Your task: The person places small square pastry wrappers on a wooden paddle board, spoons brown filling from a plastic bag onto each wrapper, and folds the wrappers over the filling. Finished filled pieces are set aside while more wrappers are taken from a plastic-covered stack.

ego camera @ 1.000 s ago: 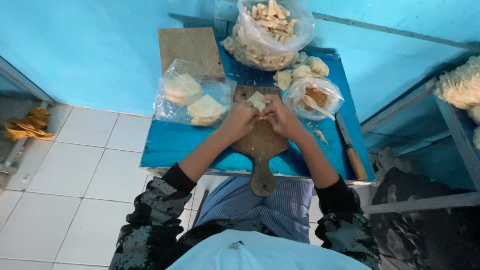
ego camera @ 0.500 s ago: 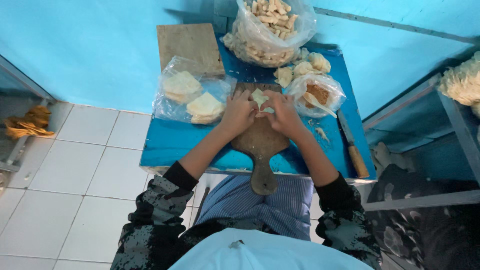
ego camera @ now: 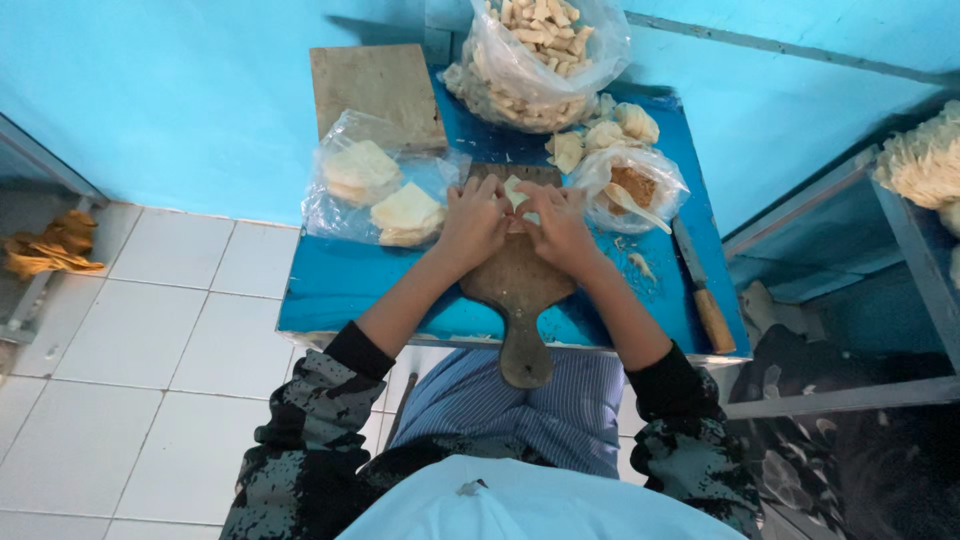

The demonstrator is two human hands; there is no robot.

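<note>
Head-camera footage showed a small pale folded wrapper piece (ego camera: 516, 192) pinched between both hands over the far end of the brown paddle-shaped wooden cutting board (ego camera: 518, 285). It was held by the left hand (ego camera: 473, 222) from nine o'clock and by the right hand (ego camera: 560, 226) from three o'clock, fingers closed narrowly on it, both about equally near. The board's long axis ran twelve to six, handle toward the body. A clear bag of brown filling with a pale spoon (ego camera: 634, 187) lay at two o'clock, just beside the right hand.
</note>
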